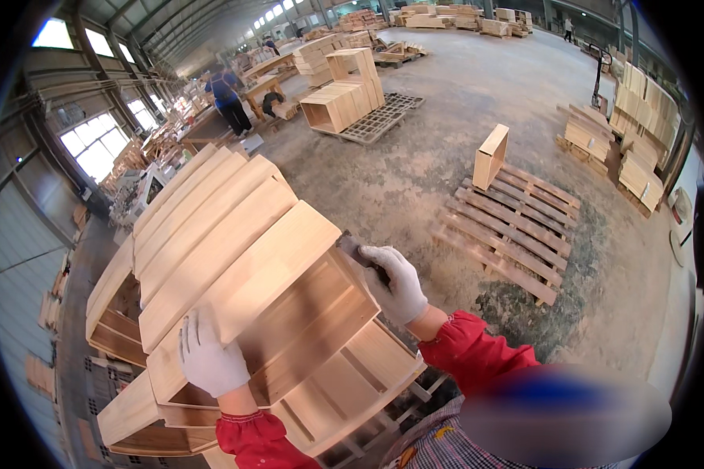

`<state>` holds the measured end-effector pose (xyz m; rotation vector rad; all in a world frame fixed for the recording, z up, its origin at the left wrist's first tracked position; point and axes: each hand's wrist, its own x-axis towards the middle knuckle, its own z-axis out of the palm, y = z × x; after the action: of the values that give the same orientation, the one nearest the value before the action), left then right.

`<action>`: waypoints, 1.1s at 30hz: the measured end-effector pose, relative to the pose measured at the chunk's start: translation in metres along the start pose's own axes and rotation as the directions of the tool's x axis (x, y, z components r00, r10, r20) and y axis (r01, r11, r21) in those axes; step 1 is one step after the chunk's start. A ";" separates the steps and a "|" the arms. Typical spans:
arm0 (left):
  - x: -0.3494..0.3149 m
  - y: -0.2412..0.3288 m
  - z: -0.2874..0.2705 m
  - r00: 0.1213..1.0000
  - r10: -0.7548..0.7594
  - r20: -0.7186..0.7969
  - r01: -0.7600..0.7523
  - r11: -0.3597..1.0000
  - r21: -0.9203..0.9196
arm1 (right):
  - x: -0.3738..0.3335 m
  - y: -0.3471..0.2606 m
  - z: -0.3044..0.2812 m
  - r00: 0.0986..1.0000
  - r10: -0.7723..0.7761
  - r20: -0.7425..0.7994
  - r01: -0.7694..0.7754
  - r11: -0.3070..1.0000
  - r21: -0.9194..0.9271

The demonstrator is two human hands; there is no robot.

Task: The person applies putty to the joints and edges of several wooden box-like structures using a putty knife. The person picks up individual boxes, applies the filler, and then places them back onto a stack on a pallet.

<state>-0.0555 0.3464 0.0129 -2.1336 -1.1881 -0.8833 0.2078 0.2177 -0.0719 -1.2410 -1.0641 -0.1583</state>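
Observation:
In front of me stands a stack of pale wooden open boxes, drawer-like in shape. My left hand (211, 356), in a white glove, lies flat with fingers stretched on the side and rim of the nearest wooden box (246, 285). At that box's right end my right hand (396, 288), also gloved in white, grips a small dark block (350, 247) against the corner. The block looks like a sanding block, but the fingers partly cover it. Below, another open box (344, 383) shows its inside.
To the right a slatted wooden pallet (516, 227) carries one box (490, 156). Farther off, more boxes (340, 102) stand on a dark grid pallet (383, 117). A person in blue (225, 98) stands at the far left. Stacked wood (641, 133) and a pallet jack (600, 78) are at the right.

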 end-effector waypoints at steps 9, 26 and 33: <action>-0.002 -0.001 -0.001 1.000 0.001 0.003 -0.001 1.000 -0.007 | 0.000 -0.021 -0.007 0.999 0.041 0.029 -0.038 0.994 -0.098; -0.001 0.001 -0.002 1.000 -0.008 0.004 0.008 1.000 -0.017 | 0.006 -0.058 -0.023 0.992 0.073 0.099 -0.035 0.939 -0.343; -0.003 -0.002 -0.001 0.999 -0.009 0.032 0.009 1.000 -0.017 | 0.007 -0.062 -0.025 0.981 0.131 0.141 -0.070 0.925 -0.372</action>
<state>-0.0584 0.3449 0.0111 -2.1647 -1.2110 -0.8697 0.1871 0.1764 -0.0229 -1.6673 -1.1420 -0.1837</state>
